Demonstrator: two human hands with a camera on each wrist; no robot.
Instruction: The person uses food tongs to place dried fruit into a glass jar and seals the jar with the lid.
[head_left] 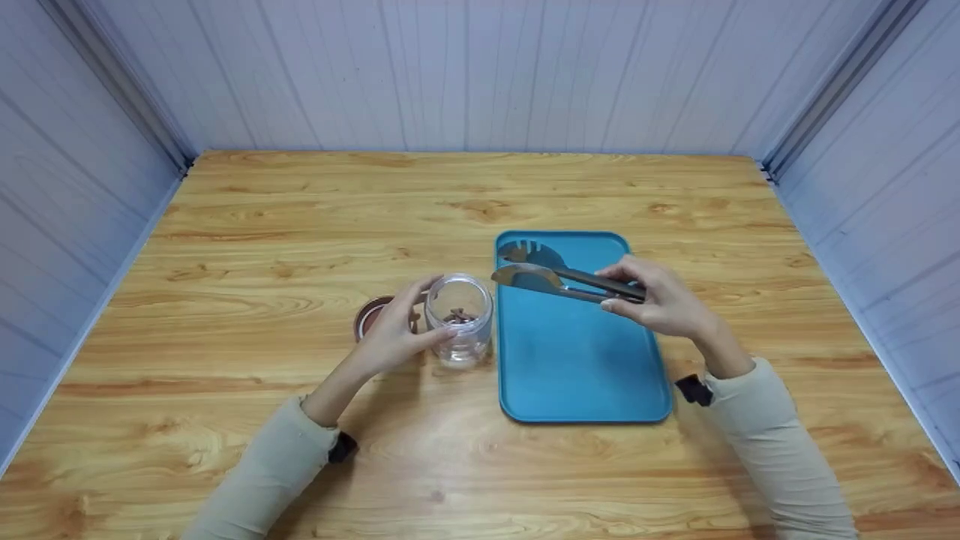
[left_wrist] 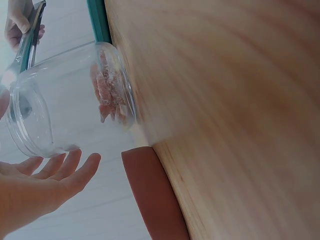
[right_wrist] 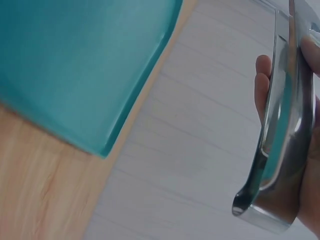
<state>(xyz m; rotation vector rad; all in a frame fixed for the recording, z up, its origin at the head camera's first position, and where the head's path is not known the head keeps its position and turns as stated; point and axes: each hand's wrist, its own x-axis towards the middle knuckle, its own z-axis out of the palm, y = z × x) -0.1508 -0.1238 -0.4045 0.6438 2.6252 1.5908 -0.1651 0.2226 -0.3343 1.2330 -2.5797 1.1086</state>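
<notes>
A clear jar (head_left: pixel 460 349) stands upright on the table, its mouth uncovered. My left hand (head_left: pixel 394 336) holds it near the rim, fingers on the far side and thumb on the near side. Reddish-brown pieces (left_wrist: pixel 105 87) lie at the bottom of the jar. In my right hand (head_left: pixel 667 301) is a pair of metal tongs (head_left: pixel 531 277), gripped by the arms, with their two heads apart and nothing between them. The tongs' heads point left toward the jar, above the blue tray (head_left: pixel 577 375). The right wrist view shows the tongs' bent end (right_wrist: pixel 272 212).
A reddish-brown lid (head_left: pixel 366 321) lies left of the jar, partly behind my left hand. The blue tray sits just right of the jar on the wooden table (head_left: pixel 300 225). White panels (head_left: pixel 465 75) enclose the table at the back and both sides.
</notes>
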